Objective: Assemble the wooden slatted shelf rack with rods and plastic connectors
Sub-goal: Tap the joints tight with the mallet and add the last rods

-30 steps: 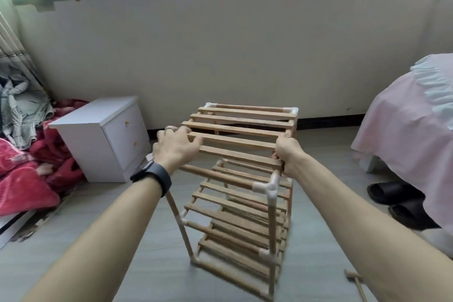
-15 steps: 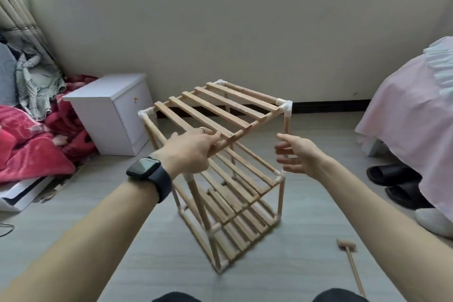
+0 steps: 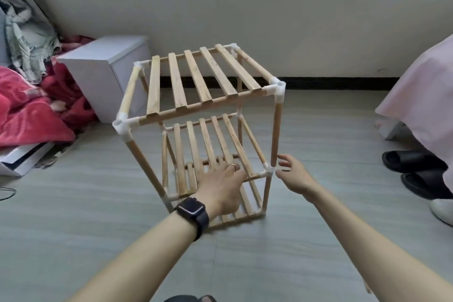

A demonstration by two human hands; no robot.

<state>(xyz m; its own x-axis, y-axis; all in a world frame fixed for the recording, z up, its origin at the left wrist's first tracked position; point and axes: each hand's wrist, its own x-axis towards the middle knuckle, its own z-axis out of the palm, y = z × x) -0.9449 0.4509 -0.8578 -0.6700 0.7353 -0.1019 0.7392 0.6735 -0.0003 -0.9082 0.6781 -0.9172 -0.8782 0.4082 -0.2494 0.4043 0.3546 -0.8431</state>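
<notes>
The wooden slatted shelf rack point(image 3: 203, 81) stands upright on the floor, three slatted tiers joined by rods and white plastic connectors point(image 3: 278, 87). My left hand point(image 3: 221, 185), with a ring and a dark watch on the wrist, reaches to the front rod of the middle tier; its fingers lie at that rod, and whether they curl round it is hidden. My right hand point(image 3: 293, 174) hovers with spread, relaxed fingers just right of the front right connector point(image 3: 268, 172) of the middle tier, holding nothing.
A white bedside cabinet point(image 3: 105, 73) stands left behind the rack, beside a red blanket point(image 3: 29, 110) and piled clothes. A pink-covered bed point(image 3: 424, 98) and black slippers point(image 3: 416, 169) lie on the right. The wall is close behind.
The rack has been turned and now stands square on the floor. My left hand has dropped from the top tier to the middle tier. My right hand has lowered beside the middle connector.
</notes>
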